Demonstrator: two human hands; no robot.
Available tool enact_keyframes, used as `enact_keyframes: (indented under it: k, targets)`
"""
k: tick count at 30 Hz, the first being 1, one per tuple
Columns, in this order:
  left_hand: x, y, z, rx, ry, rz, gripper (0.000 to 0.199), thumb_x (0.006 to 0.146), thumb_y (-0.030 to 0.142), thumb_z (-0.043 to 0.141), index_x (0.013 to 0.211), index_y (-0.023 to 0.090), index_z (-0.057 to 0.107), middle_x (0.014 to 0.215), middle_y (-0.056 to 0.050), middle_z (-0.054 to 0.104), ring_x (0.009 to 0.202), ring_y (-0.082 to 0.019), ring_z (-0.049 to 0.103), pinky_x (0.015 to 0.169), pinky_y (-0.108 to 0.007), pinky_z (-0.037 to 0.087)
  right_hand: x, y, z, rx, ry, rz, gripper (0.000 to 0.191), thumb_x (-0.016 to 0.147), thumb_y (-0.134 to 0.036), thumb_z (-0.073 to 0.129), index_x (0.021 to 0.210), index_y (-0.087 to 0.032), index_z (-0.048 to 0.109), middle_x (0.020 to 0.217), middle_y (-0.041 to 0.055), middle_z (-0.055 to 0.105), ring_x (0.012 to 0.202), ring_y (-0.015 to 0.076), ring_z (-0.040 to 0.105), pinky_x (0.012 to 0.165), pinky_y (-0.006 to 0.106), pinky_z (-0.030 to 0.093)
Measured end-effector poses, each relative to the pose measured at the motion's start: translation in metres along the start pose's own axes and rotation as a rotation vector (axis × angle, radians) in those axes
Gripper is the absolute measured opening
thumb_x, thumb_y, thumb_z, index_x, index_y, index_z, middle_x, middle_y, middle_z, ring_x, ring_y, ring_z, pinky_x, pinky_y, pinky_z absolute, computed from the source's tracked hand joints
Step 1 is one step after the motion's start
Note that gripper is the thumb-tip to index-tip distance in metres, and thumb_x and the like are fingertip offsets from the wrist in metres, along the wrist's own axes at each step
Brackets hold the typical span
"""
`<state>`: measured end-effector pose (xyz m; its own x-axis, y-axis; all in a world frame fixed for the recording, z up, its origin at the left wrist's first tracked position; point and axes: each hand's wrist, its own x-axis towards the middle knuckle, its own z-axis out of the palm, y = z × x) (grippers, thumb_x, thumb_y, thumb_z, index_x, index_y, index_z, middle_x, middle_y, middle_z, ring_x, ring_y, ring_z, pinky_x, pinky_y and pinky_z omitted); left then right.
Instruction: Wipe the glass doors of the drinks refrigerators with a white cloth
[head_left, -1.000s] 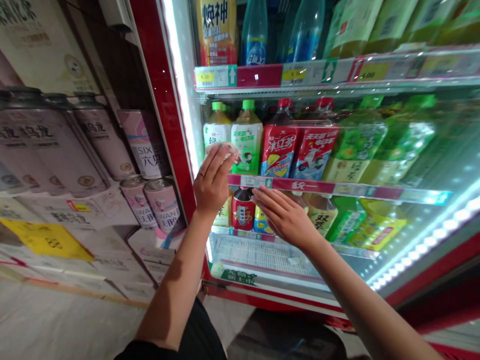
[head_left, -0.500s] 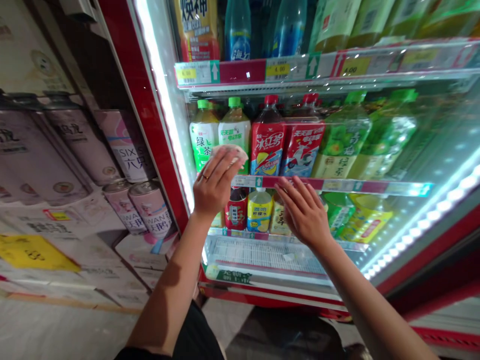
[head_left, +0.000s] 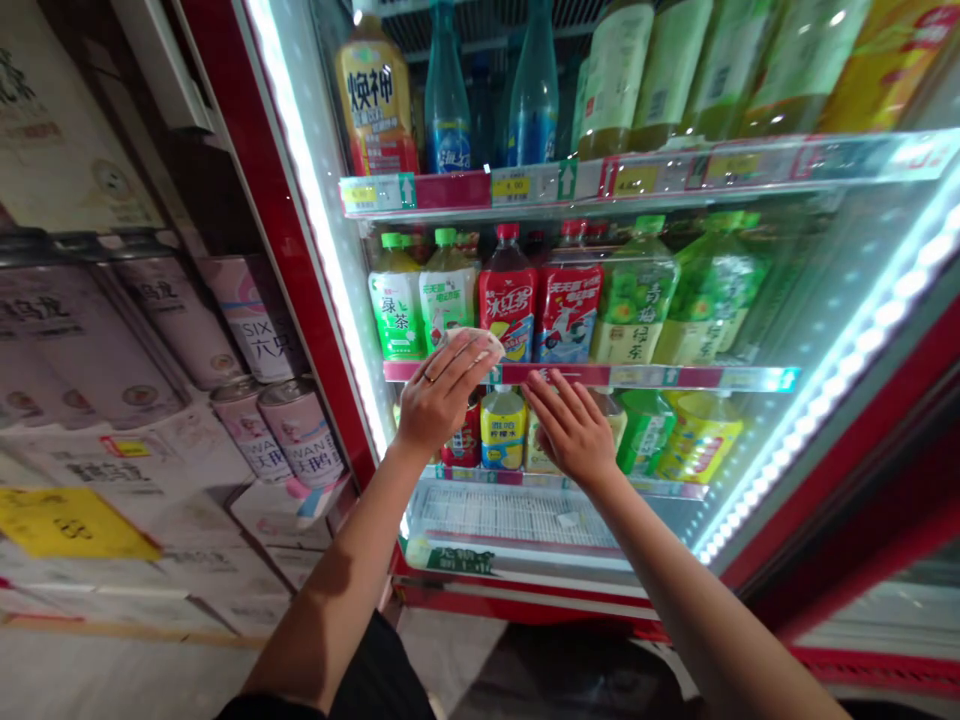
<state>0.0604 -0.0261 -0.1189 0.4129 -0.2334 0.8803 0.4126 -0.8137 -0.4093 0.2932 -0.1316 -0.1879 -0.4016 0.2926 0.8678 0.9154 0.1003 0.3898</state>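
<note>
My left hand (head_left: 441,395) is raised before the lit drinks fridge, its fingers laid flat over a white cloth (head_left: 491,343). The cloth covers the lower part of a red-labelled iced tea bottle (head_left: 507,300) from my viewpoint. My right hand (head_left: 571,430) has its fingers stretched out and holds nothing. Its fingertips overlap the red shelf strip below a second red-labelled bottle (head_left: 568,310). Whether either hand touches a glass pane cannot be made out. Green tea bottles (head_left: 395,300) stand to the left of the cloth.
Above is a shelf with a price strip (head_left: 525,187) and more bottles. Smaller bottles, one with a yellow label (head_left: 503,430), stand on the lower shelf over a white wire rack (head_left: 510,510). Pink cans (head_left: 304,430) and cartons (head_left: 172,500) are stacked at left.
The view has shifted, showing more of the upper shelf. My left hand and the cloth have moved right, from the green-capped bottles toward the red-labelled one. My right hand stays open near the strip.
</note>
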Motion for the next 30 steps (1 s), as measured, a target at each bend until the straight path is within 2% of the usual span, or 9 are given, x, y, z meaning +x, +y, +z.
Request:
enact_keyframes:
  k: [3, 5, 9, 13, 16, 20, 26, 28, 30]
  targets:
    - [0.017, 0.012, 0.007, -0.037, 0.049, -0.196, 0.081, 0.103, -0.003, 0.042, 0.172, 0.036, 0.028, 0.166, -0.004, 0.056, 0.163, -0.023, 0.040, 0.133, -0.051, 0.045, 0.000, 0.000, 0.001, -0.008, 0.010, -0.018, 0.074, 0.107, -0.019, 0.048, 0.175, -0.019, 0.019, 0.164, 0.0072, 0.054, 0.157, 0.0217, 0.048, 0.133, 0.040, 0.036]
    - [0.025, 0.023, 0.014, -0.034, 0.065, -0.241, 0.079, 0.104, -0.002, 0.041, 0.172, 0.036, 0.029, 0.166, -0.004, 0.055, 0.163, -0.023, 0.040, 0.133, -0.052, 0.045, -0.001, 0.000, 0.001, 0.002, 0.012, -0.016, 0.074, 0.107, -0.017, 0.048, 0.175, -0.018, 0.020, 0.164, 0.0082, 0.054, 0.158, 0.0222, 0.047, 0.132, 0.041, 0.036]
    - [0.019, 0.034, 0.017, 0.027, 0.023, -0.080, 0.070, 0.105, 0.001, 0.047, 0.169, 0.026, 0.038, 0.158, -0.007, 0.064, 0.160, -0.022, 0.045, 0.131, -0.046, 0.048, -0.003, 0.001, 0.001, 0.065, -0.028, 0.001, 0.072, 0.106, -0.017, 0.049, 0.174, -0.021, 0.025, 0.165, 0.0093, 0.053, 0.157, 0.0237, 0.049, 0.130, 0.042, 0.040]
    - [0.008, 0.020, 0.004, 0.013, -0.107, 0.102, 0.067, 0.102, -0.001, 0.051, 0.165, 0.021, 0.045, 0.154, -0.008, 0.068, 0.159, -0.021, 0.046, 0.133, -0.043, 0.045, -0.004, 0.003, 0.001, 0.096, -0.035, -0.018, 0.071, 0.105, -0.016, 0.051, 0.173, -0.018, 0.031, 0.163, 0.0110, 0.057, 0.156, 0.0246, 0.050, 0.128, 0.044, 0.045]
    - [0.017, 0.016, 0.002, 0.000, -0.055, -0.059, 0.072, 0.102, -0.003, 0.044, 0.167, 0.026, 0.042, 0.160, -0.007, 0.062, 0.161, -0.020, 0.042, 0.132, -0.045, 0.045, -0.004, 0.004, 0.001, 0.138, -0.048, -0.025, 0.070, 0.103, -0.015, 0.051, 0.171, -0.016, 0.035, 0.164, 0.0122, 0.056, 0.158, 0.0254, 0.048, 0.127, 0.045, 0.046]
    - [0.032, 0.031, 0.014, 0.004, 0.042, -0.234, 0.074, 0.104, -0.001, 0.040, 0.170, 0.033, 0.035, 0.164, -0.006, 0.058, 0.162, -0.021, 0.041, 0.130, -0.053, 0.048, -0.004, 0.014, -0.010, 0.224, -0.124, -0.056, 0.068, 0.102, -0.012, 0.049, 0.169, -0.020, 0.041, 0.167, 0.0101, 0.052, 0.159, 0.0247, 0.046, 0.128, 0.046, 0.046]
    - [0.014, 0.031, 0.001, 0.037, -0.213, 0.140, 0.078, 0.100, -0.004, 0.050, 0.170, 0.026, 0.034, 0.158, -0.004, 0.064, 0.157, -0.016, 0.048, 0.130, -0.040, 0.049, -0.020, 0.044, -0.043, 0.262, -0.120, -0.158, 0.079, 0.102, -0.009, 0.049, 0.175, -0.018, 0.019, 0.164, 0.0103, 0.056, 0.158, 0.0244, 0.047, 0.125, 0.046, 0.051]
    - [0.013, 0.026, -0.003, 0.050, -0.216, 0.136, 0.079, 0.099, -0.006, 0.049, 0.170, 0.026, 0.035, 0.158, -0.003, 0.064, 0.157, -0.016, 0.049, 0.130, -0.040, 0.049, -0.029, 0.052, -0.052, 0.267, -0.084, -0.142, 0.081, 0.102, -0.009, 0.049, 0.176, -0.020, 0.016, 0.163, 0.0089, 0.057, 0.158, 0.0251, 0.046, 0.125, 0.047, 0.051]
    - [0.018, 0.028, 0.002, 0.064, -0.142, 0.033, 0.077, 0.100, -0.005, 0.046, 0.169, 0.028, 0.036, 0.159, -0.004, 0.063, 0.158, -0.017, 0.047, 0.129, -0.042, 0.049, -0.036, 0.058, -0.057, 0.270, -0.072, -0.109, 0.082, 0.102, -0.010, 0.049, 0.176, -0.022, 0.016, 0.164, 0.0078, 0.055, 0.159, 0.0243, 0.045, 0.127, 0.046, 0.049]
